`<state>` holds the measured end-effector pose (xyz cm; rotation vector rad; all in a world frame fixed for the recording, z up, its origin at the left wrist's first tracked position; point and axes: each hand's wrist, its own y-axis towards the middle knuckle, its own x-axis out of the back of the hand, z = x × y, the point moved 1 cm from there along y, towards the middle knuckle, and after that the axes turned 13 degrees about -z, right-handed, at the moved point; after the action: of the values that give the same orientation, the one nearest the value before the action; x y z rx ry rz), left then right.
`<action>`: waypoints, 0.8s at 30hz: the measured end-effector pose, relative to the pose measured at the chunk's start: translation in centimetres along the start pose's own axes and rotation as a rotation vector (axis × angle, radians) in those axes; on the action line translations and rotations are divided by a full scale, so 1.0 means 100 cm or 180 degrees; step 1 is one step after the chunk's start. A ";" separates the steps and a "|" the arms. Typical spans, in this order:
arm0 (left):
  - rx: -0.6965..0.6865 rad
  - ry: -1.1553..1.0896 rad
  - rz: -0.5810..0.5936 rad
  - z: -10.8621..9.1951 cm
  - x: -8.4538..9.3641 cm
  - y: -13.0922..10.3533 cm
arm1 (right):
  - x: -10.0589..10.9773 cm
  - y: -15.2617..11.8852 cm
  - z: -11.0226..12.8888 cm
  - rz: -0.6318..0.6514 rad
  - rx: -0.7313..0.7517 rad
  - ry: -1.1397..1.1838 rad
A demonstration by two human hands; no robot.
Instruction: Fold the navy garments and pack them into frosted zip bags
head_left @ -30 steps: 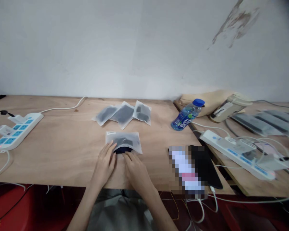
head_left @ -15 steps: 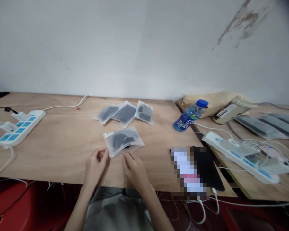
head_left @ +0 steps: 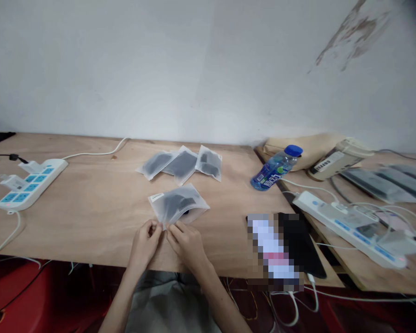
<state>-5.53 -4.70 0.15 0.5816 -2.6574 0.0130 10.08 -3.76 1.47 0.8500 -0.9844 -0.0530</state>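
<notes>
A frosted plastic bag [head_left: 175,203] with a small white label and dark contents lies in front of me on the wooden table. My left hand [head_left: 147,240] pinches its near corner, fingers closed. Right beside it, my right hand [head_left: 185,240] grips the near edge of the same bag, thumb and fingers pressed together. Beyond it, several similar frosted bags [head_left: 184,164] overlap in a row, each with something dark inside. What the dark contents are, I cannot make out.
To the left is a white power strip [head_left: 43,185] with plugs and cables. On the right are a blue-capped bottle [head_left: 275,169], a blurred-out phone [head_left: 272,249], a black tablet-like slab [head_left: 303,249], a coffee cup [head_left: 339,159] and another power strip [head_left: 350,229]. A wall [head_left: 125,69] rises behind.
My right hand has moved left, close beside my left hand, at the bag's near corner. The bag's near edge has tilted slightly, while the other bags stay put.
</notes>
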 end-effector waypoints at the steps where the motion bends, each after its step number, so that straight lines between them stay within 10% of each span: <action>1: 0.0017 -0.0002 -0.0005 0.000 -0.001 -0.001 | 0.001 0.000 -0.002 -0.0016 -0.0005 0.0019; 16: -0.0565 0.1030 0.0109 0.003 0.045 0.006 | 0.091 -0.017 -0.080 0.0592 -0.0983 -0.0068; 20: -0.1342 0.1480 -0.0588 -0.023 0.024 0.009 | 0.085 -0.006 -0.064 0.0387 -0.1119 0.0123; 24: -0.2293 0.1652 -0.0135 -0.045 -0.023 0.015 | 0.046 0.017 -0.055 0.0155 -0.0753 0.0342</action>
<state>-2.44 -2.02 3.45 0.3246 -1.9510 -0.6778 16.31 -1.13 4.36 0.6053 -0.8778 -0.0797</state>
